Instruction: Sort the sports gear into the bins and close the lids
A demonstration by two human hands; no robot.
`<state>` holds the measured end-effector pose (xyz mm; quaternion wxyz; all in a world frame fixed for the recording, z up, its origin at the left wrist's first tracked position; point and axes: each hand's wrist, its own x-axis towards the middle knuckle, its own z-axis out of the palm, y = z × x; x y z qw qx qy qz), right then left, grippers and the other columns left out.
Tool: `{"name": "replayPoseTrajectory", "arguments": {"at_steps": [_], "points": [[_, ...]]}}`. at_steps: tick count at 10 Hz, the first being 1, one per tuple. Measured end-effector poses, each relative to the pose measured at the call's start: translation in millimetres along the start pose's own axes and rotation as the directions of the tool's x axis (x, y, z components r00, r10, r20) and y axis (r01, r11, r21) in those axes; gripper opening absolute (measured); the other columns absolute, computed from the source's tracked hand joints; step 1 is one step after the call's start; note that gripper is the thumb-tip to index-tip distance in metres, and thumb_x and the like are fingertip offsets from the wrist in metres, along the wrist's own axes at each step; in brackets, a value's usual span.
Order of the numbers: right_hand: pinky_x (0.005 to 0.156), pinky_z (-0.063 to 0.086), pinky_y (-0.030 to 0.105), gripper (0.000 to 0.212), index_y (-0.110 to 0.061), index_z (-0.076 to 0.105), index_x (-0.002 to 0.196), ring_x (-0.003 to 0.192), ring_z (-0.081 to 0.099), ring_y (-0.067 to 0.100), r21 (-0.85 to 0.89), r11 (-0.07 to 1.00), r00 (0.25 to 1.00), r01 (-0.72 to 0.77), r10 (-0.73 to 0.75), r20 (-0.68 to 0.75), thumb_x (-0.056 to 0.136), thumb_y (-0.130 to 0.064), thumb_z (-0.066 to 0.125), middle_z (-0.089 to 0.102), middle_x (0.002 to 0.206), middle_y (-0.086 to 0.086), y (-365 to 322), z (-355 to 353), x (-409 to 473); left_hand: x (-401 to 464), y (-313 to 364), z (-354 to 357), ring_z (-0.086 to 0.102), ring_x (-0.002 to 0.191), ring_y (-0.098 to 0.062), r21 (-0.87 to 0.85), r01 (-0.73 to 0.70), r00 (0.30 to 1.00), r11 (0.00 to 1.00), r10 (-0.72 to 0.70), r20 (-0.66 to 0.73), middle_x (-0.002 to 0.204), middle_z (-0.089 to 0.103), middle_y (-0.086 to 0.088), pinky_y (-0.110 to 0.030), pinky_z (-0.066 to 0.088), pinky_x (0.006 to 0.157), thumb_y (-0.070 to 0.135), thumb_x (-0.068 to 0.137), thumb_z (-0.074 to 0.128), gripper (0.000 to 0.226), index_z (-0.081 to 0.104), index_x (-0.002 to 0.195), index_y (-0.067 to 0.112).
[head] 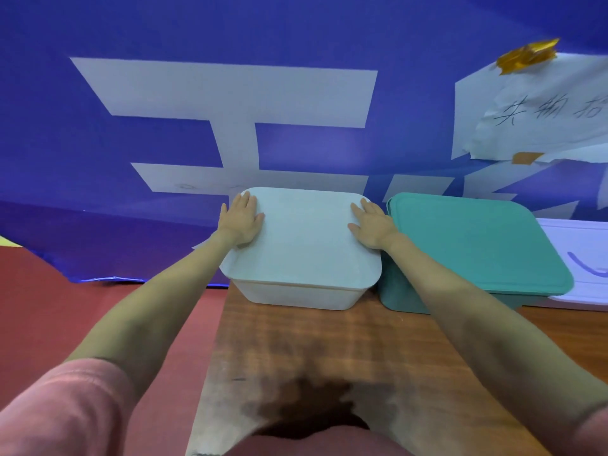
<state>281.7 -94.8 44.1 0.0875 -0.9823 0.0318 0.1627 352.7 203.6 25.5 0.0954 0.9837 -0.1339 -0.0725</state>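
White bin [296, 296]: on the wooden table [329, 350], far edge, left of the teal bin; the two look to be touching or nearly so at the sides.
White lid [306, 238]: lying on the white bin, overhanging its rim all round. Near-left corner seems to sit slightly proud; can't tell whether it has seated.
Left hand [241, 222]: flat on the lid's left edge, fingers straight and close together, thumb splayed inward. Pressing, not gripping.
Right hand [370, 225]: flat on the lid's right edge, fingers straight, slightly spread. Same press.
Teal bin [411, 299]: lid [477, 245] on and looks flush; judged closed.
Gear: none in view; presumably inside the bins, contents hidden.
Stage: judged near the end, the white lid being the last thing to close.
Handling, lid: thin plastic, light, likely flexes in the middle. A push at the centre would bow it rather than seat it; pressure belongs along the rim and at the corners, working round.
Handling, bin: smooth, probably light unless well filled. May slide on the table under a sideways push, so press straight down.
Hold point: if the bin needs lifting, take it under the rim on both long sides, not by the lid.
Risk: one corner popping up as the opposite one goes down.
Backdrop: blue banner [98, 143] with white lettering and a taped paper note [543, 113] behind.
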Motion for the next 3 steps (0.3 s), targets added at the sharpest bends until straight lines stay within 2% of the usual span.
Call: {"name": "replayPoseTrajectory", "arguments": {"at_steps": [1, 2, 3], "points": [[0.118, 0.014, 0.043, 0.065, -0.016, 0.011, 0.151, 0.147, 0.005, 0.023, 0.091, 0.996, 0.999, 0.010, -0.014, 0.046, 0.099, -0.043, 0.037, 0.002, 0.160, 0.005, 7, -7, -6, -12, 12, -7, 0.016, 0.144, -0.028, -0.041, -0.018, 1.000, 0.999, 0.017, -0.013, 0.156, 0.020, -0.008, -0.056, 0.017, 0.113, 0.035, 0.100, 0.034, 0.053, 0.025, 0.146, 0.010], [0.113, 0.024, 0.042, 0.056, -0.005, 0.028, 0.145, 0.139, 0.026, 0.031, 0.221, 0.974, 0.991, 0.056, -0.027, -0.131, 0.099, -0.032, 0.043, 0.029, 0.151, 0.015, 10, -10, -19, -29, 21, -4, 0.017, 0.145, -0.027, -0.166, -0.069, 0.993, 0.984, 0.053, -0.102, 0.157, 0.021, -0.009, -0.050, 0.019, 0.115, 0.034, 0.101, 0.037, 0.054, 0.026, 0.148, 0.010], [0.102, 0.035, 0.042, 0.042, -0.003, 0.046, 0.131, 0.122, 0.043, 0.037, 0.282, 0.950, 0.957, 0.136, -0.052, -0.286, 0.095, -0.023, 0.050, 0.051, 0.126, 0.019, 16, -13, -37, -39, 28, -7, 0.023, 0.143, -0.029, -0.304, -0.098, 0.985, 0.947, 0.050, -0.163, 0.154, 0.029, -0.013, -0.043, 0.020, 0.117, 0.031, 0.100, 0.041, 0.052, 0.032, 0.145, 0.006]]}}
